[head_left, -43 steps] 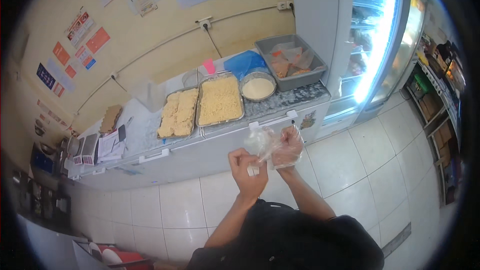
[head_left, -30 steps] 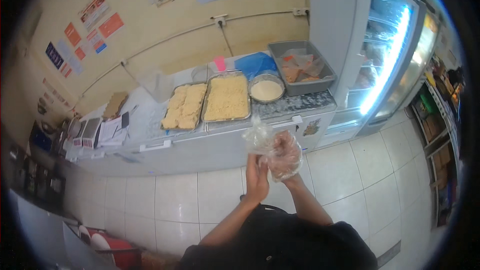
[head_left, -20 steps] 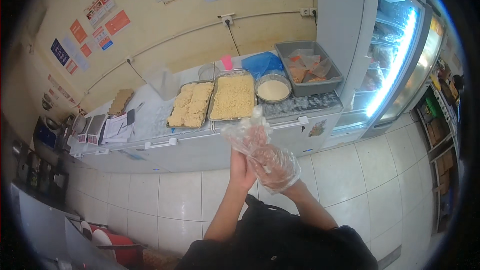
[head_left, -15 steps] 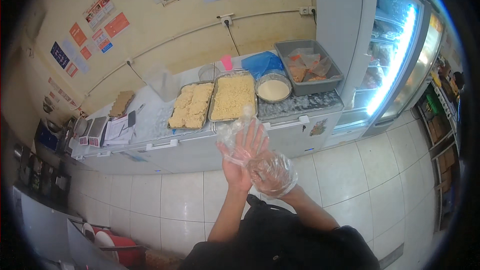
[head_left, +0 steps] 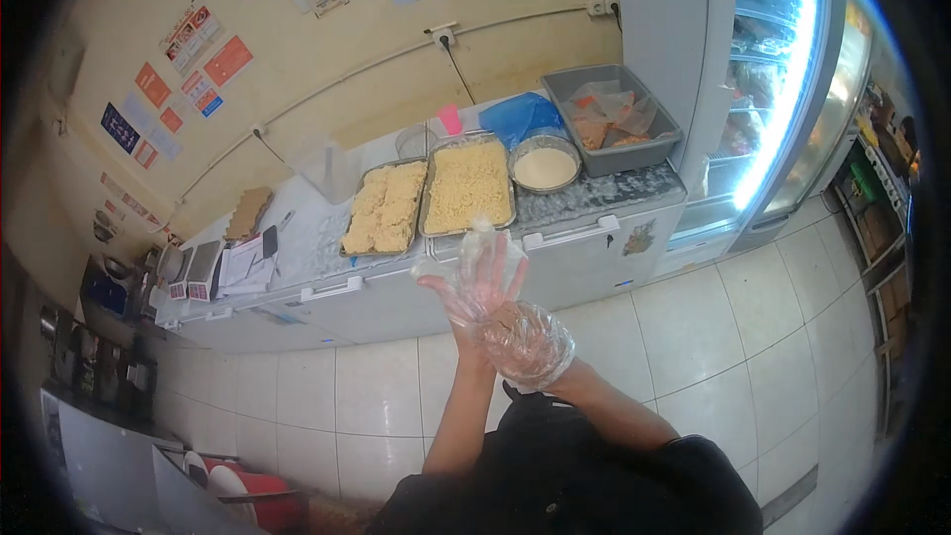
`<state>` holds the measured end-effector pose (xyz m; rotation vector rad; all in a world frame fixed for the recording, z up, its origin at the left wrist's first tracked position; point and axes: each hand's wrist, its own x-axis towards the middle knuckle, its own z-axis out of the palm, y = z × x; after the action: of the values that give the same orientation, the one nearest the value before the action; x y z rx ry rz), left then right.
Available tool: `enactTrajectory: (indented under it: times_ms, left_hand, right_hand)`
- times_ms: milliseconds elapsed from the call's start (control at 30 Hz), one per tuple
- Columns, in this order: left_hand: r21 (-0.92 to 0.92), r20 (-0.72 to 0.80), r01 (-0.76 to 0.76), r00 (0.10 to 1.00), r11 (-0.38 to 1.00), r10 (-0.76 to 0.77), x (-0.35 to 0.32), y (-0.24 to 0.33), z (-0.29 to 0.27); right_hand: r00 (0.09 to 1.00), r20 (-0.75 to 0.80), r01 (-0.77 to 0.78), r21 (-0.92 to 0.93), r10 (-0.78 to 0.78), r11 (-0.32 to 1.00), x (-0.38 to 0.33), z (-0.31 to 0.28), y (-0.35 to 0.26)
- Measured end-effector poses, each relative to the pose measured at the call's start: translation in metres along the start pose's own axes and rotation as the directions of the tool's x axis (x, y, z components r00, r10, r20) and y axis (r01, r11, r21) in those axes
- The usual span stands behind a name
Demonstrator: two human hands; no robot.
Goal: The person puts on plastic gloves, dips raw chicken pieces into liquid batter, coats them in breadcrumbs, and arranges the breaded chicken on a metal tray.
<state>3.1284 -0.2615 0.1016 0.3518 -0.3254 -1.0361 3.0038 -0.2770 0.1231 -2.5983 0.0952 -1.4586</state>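
Note:
My left hand is held up in front of me, fingers spread, inside a loose clear plastic glove whose tips stick up past the fingers. At its wrist, my right hand, wearing a similar wrinkled clear glove, is closed on the cuff of the left glove; its fingertips are partly hidden by the plastic. Beyond the hands, on a white chest freezer, lie two trays: one with pale crumbly slabs, one with a crumbly yellowish layer. A round bowl of white powder stands beside them.
A grey bin with bagged food stands at the right end, by a lit glass-door fridge. A blue plastic bag and pink cup lie behind the trays. Papers and a scale sit at left.
The left glove has been drawn further down over my left palm and wrist. Both hands have shifted slightly left, and the view has tilted a little.

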Motion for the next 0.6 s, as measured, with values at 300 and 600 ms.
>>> enactTrajectory:
  times_ms: [300,600]
  left_hand:
    - [0.035,0.099,0.034,0.994,0.999,-0.037,-0.004,0.008,0.006]
    - [0.281,0.006,-0.084,0.996,0.956,0.086,0.022,0.016,-0.002]
  right_hand:
    - [0.995,-0.099,0.039,0.057,-0.033,0.998,0.004,0.009,-0.007]
    - [0.999,0.039,-0.017,0.093,0.013,0.996,-0.016,0.021,-0.015]
